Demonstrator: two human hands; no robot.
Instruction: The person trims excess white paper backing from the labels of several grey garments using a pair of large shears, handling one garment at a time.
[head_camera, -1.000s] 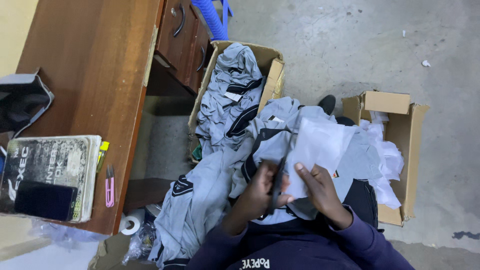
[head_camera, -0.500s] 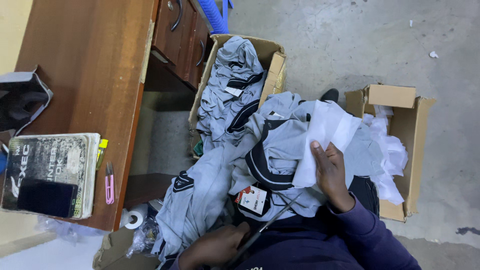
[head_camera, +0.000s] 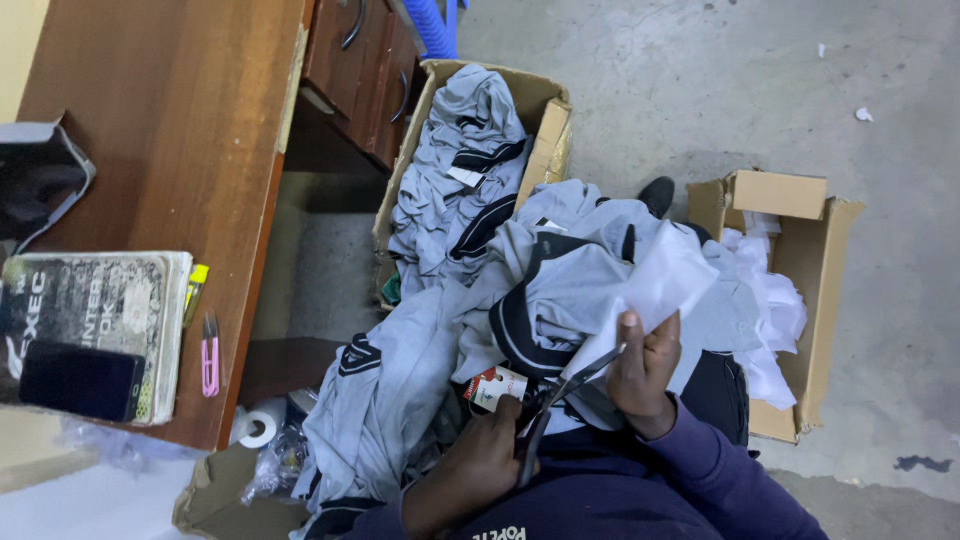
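L hand (head_camera: 478, 462) clenched on black scissors (head_camera: 556, 405), blades pointing to 1 o'clock, toward a hang tag (head_camera: 497, 386) at the hand's 12. R hand (head_camera: 642, 366) grasps a white sheet (head_camera: 655, 290) over a grey garment w/ black trim (head_camera: 560, 300) on the lap. Cardboard box of grey garments (head_camera: 545, 135) at 11 o'clock; cardboard box of white sheets (head_camera: 815, 250) at 2.

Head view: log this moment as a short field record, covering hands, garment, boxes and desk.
left hand: grips dark scissors
right hand: holds white tissue sheet
lap: grey garment with dark trim, hang tag attached
left box: grey garments piled inside
right box: white tissue inside
desk: book, dark phone, pink cutter
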